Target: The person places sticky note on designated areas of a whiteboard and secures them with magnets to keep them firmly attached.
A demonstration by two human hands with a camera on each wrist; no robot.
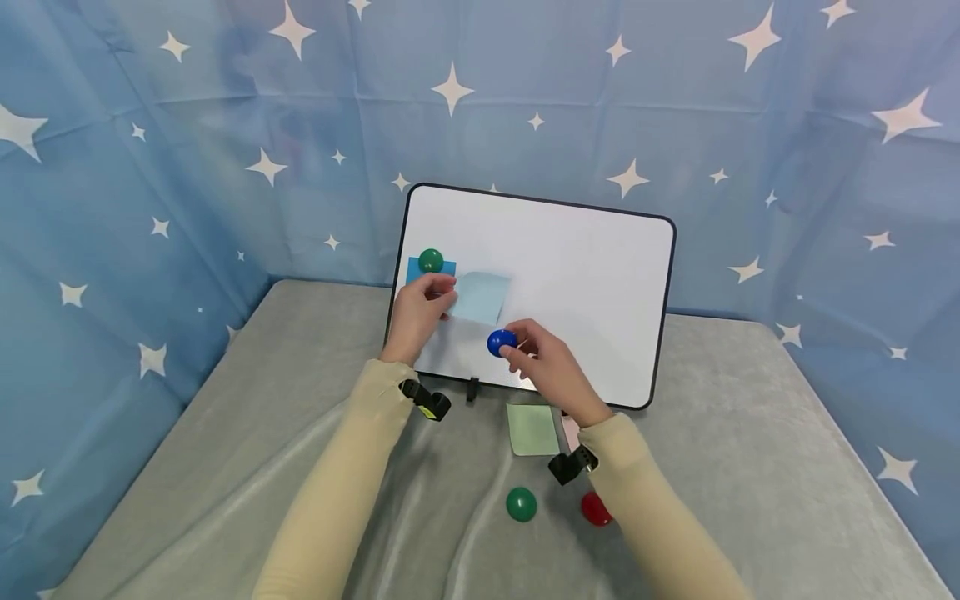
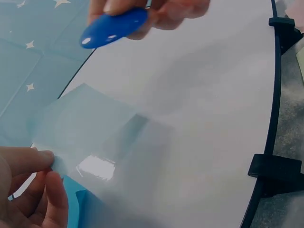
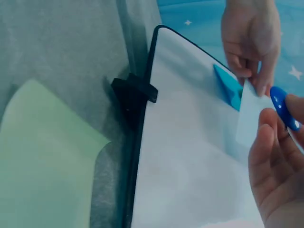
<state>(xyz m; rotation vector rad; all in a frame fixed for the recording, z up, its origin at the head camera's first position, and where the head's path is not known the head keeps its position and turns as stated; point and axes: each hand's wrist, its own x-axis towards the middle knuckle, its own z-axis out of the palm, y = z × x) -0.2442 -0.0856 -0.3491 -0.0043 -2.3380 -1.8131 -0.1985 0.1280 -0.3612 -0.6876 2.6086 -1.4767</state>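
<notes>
My left hand (image 1: pixel 424 315) pinches the left edge of a pale blue sticky note (image 1: pixel 482 297) in front of the whiteboard (image 1: pixel 577 283). Lower and to the right, my right hand (image 1: pixel 551 367) holds a round blue magnet (image 1: pixel 502 342) between thumb and fingers; in the left wrist view the magnet (image 2: pixel 114 28) stands apart from the note (image 2: pixel 90 123). Behind the left hand a brighter blue note (image 1: pixel 414 268) hangs on the board under a green magnet (image 1: pixel 431 261), its lower part hidden by that hand.
On the grey cloth (image 1: pixel 300 433) before the board lie a green note (image 1: pixel 533 430), a pink note (image 1: pixel 571 432) partly under the right wrist, a green magnet (image 1: pixel 521 504) and a red magnet (image 1: pixel 596 508). A black foot (image 1: pixel 472 389) supports the board's lower edge. Starred curtain (image 1: pixel 525 50) hangs behind.
</notes>
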